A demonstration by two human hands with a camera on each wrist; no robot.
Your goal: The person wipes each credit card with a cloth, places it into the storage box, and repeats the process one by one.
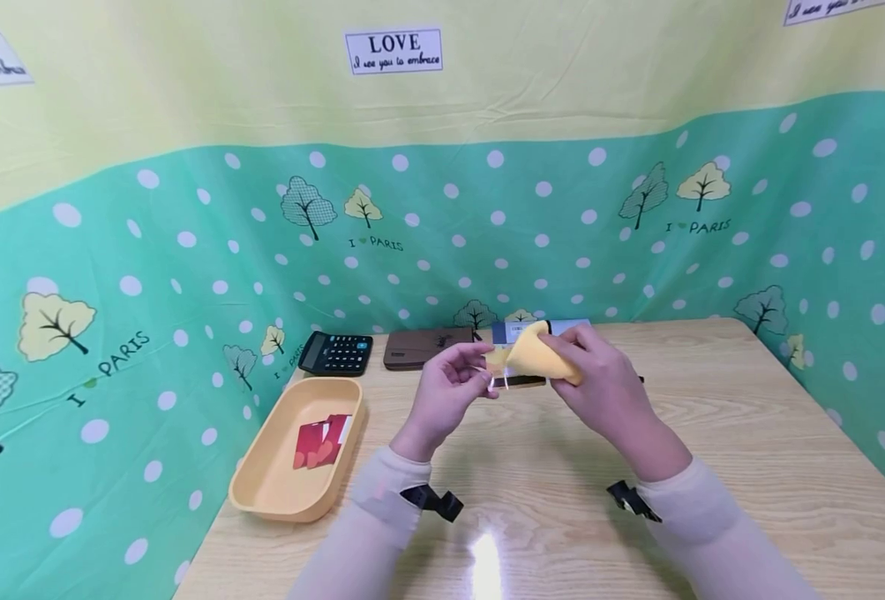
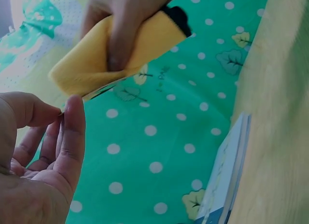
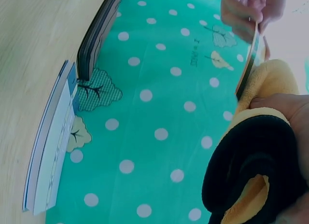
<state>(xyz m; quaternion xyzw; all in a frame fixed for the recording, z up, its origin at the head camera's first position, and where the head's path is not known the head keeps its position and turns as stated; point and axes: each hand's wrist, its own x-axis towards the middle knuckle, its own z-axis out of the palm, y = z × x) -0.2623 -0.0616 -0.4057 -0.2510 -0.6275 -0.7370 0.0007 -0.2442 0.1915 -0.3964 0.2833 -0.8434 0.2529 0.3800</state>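
Above the table, my left hand (image 1: 448, 390) pinches the end of a thin flat piece (image 3: 248, 67) between thumb and fingertip. This piece looks card-like and is seen nearly edge-on in both wrist views. In my right hand (image 1: 602, 377) is a folded yellow cloth (image 1: 538, 357) with black at one end, its fingers and thumb curled round it. The cloth lies against the thin piece and covers part of it. In the right wrist view, the black side (image 3: 248, 147) of the rolled cloth faces the camera.
A beige tray (image 1: 262, 467) with red cards (image 1: 321, 442) stands at the left. Along the back lie a black calculator (image 1: 341, 354), a brown wallet (image 1: 412, 350) and a blue-and-white book (image 3: 50, 142). A dark slim object (image 1: 521, 382), partly hidden, lies behind the hands.
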